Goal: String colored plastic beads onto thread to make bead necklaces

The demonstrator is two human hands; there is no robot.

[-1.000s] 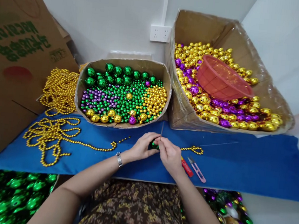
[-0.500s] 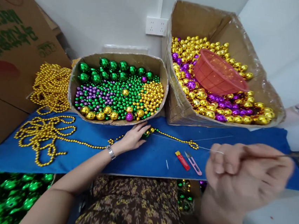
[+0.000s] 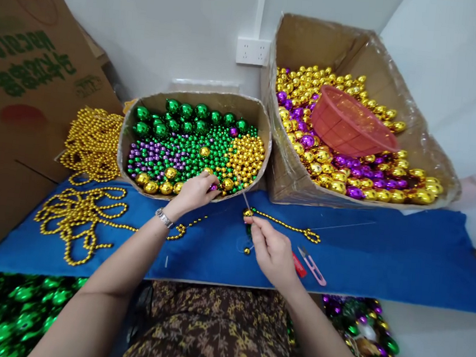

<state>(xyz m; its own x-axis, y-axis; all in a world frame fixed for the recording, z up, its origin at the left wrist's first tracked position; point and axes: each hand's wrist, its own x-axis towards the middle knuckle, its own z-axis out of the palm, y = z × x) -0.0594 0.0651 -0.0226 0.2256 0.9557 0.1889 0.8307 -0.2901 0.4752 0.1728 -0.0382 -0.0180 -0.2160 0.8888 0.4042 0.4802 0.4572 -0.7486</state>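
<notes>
My left hand reaches over the front rim of the smaller cardboard box, its fingers curled among a gold ball and a purple ball. What lies between those fingertips is hidden. Over the blue cloth, my right hand pinches a thin needle that points up toward the box. A gold ball sits at its fingertips. Green and gold balls on thread hang just below. A short string of small gold beads extends right, ending in a loop.
Gold bead strands lie on the blue cloth at left. Pink thread snips and a red packet lie near my right wrist. A larger box with a red basket stands behind at right.
My right hand has come in from the far right to the middle of the cloth. My left hand has left the strung balls and moved up-left into the smaller box.
</notes>
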